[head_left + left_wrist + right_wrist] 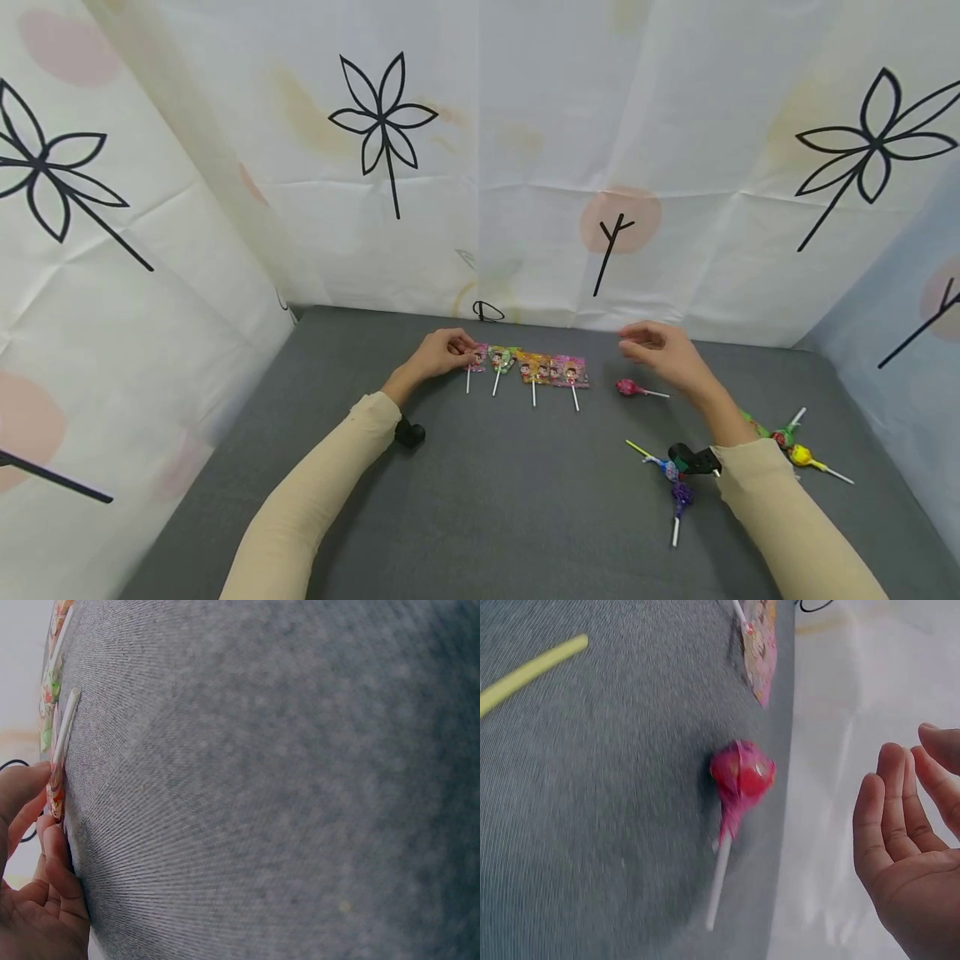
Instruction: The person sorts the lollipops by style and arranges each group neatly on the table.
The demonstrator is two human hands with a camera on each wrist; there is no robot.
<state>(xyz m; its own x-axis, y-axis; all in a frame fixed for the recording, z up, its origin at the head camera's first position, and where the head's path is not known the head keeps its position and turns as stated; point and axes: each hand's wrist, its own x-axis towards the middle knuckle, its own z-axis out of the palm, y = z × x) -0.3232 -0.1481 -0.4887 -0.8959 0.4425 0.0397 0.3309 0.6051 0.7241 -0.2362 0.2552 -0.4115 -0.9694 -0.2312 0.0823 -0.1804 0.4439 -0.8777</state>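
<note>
At the left end of a row of flat, wrapped lollipops, my left hand pinches the edge of a pink-wrapped lollipop with thumb and fingers. Beside it in the row lie a green-wrapped lollipop, an orange one and a pink one, their white sticks pointing towards me. My right hand hovers over the table with relaxed, slightly bent fingers and nothing in them. Just below it lies a round pink-red lollipop, its stick pointing right in the head view.
Around the right wrist lie a blue-wrapped lollipop with a yellow-green stick, a purple one, a yellow one and a green-and-red one. White patterned cloth hangs behind the grey table and at both sides.
</note>
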